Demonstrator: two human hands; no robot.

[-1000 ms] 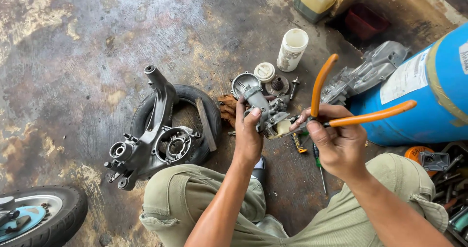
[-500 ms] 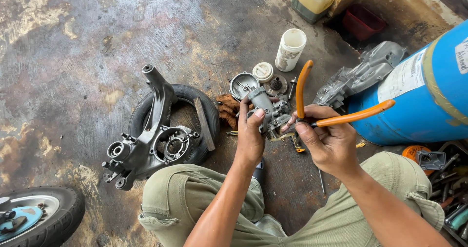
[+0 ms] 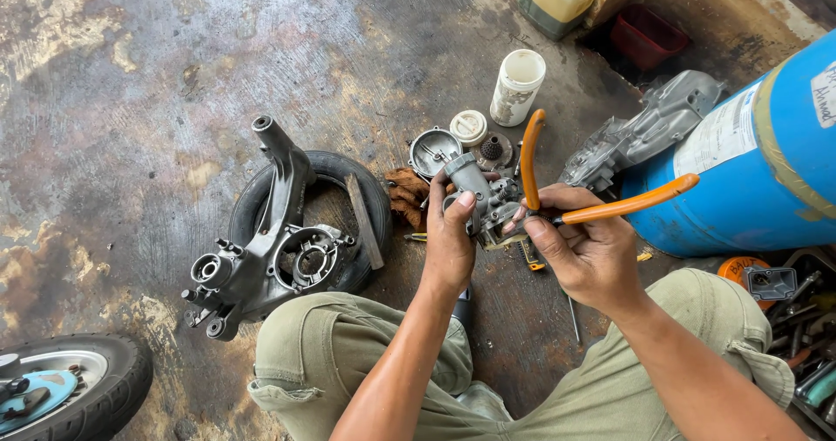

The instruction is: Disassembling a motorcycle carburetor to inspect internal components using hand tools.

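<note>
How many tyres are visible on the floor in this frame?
2. One tyre lies flat left of the left hand, under a grey metal casing. The other tyre, on a wheel, sits at the bottom-left corner, partly cut off. Others may be out of view.

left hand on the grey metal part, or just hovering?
Touching. Head view: the left hand wraps the grey metal part, thumb pressed on its face, no gap.
</note>
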